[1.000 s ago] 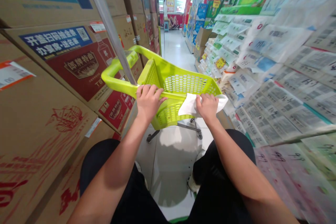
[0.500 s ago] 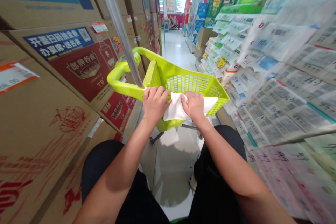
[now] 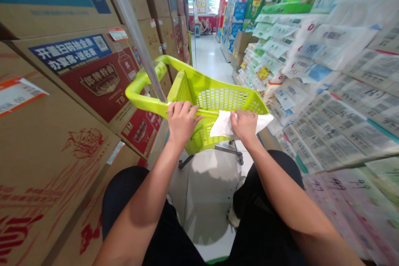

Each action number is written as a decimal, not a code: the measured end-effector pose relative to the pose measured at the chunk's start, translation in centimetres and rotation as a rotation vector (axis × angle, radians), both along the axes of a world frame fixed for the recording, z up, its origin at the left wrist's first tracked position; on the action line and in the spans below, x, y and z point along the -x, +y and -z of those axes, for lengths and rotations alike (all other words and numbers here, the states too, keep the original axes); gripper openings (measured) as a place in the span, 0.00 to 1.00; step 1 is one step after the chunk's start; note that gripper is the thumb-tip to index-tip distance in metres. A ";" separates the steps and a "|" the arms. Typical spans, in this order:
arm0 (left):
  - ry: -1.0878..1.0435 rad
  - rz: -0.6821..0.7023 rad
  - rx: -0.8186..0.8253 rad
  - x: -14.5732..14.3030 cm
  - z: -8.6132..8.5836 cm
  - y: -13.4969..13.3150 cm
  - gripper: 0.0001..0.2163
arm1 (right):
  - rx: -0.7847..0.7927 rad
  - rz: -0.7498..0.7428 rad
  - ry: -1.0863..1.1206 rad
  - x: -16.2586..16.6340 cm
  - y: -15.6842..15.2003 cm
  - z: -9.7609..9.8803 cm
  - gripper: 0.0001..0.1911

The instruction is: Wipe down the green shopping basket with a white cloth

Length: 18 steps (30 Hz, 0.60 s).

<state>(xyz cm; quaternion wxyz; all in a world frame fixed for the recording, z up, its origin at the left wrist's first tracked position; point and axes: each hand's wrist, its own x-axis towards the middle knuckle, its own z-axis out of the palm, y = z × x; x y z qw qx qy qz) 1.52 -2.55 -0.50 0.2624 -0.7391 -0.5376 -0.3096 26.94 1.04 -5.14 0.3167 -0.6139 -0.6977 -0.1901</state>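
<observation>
A lime green shopping cart basket (image 3: pixel 218 96) stands in a store aisle right in front of me. My left hand (image 3: pixel 181 120) is closed round the near rim of the basket, beside a silver metal pole (image 3: pixel 134 33). My right hand (image 3: pixel 245 124) presses a white cloth (image 3: pixel 222 125) against the same rim, further right, with its fingers curled over the cloth. Both my forearms reach forward over my dark-trousered knees.
Stacked cardboard boxes (image 3: pixel 77 70) wall the left side. Shelves of packaged goods (image 3: pixel 327 70) line the right. The white tiled aisle floor (image 3: pixel 208 58) runs ahead to more displays. The cart's wheel frame (image 3: pixel 230 153) sits on the floor below the basket.
My right hand slid the cloth left along the rim toward my left hand, then back right. The left hand kept its grip on the rim.
</observation>
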 end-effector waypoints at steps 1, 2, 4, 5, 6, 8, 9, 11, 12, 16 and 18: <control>0.003 0.000 -0.001 -0.4 0.0 -0.2 0.12 | 0.001 -0.031 0.008 1.2 -0.3 -0.3 0.20; 0.007 0.002 -0.002 -0.7 0.0 -0.3 0.12 | 0.004 -0.064 0.015 2.4 -0.6 -0.6 0.20; 0.013 0.000 -0.014 -1.3 0.1 -0.5 0.10 | 0.013 -0.119 0.037 4.6 -1.2 -1.2 0.21; 0.015 0.001 -0.023 -1.6 0.2 -0.6 0.10 | 0.016 -0.138 0.049 5.5 -1.5 -1.5 0.22; 0.015 0.005 -0.033 -1.7 0.3 -0.7 0.10 | 0.016 -0.153 0.055 6.2 -1.7 -1.7 0.22; 0.007 0.025 -0.043 -1.7 0.4 -0.7 0.10 | 0.011 -0.177 0.037 6.6 -1.8 -1.9 0.24; 0.003 0.038 -0.038 -1.5 0.5 -0.7 0.10 | 0.008 -0.186 0.014 6.4 -1.7 -1.8 0.24; 0.000 0.058 -0.021 -1.0 0.5 -0.5 0.11 | 0.009 -0.182 -0.038 5.3 -1.3 -1.5 0.25; -0.001 0.062 -0.013 -0.7 0.5 -0.3 0.11 | 0.012 -0.164 -0.058 4.4 -1.1 -1.2 0.25; -0.022 0.056 -0.009 0.6 0.3 0.4 0.15 | 0.024 -0.049 -0.096 0.3 -0.1 -0.1 0.24; -0.031 0.050 -0.016 1.0 0.2 0.7 0.16 | 0.025 -0.014 -0.108 -1.5 0.2 0.2 0.23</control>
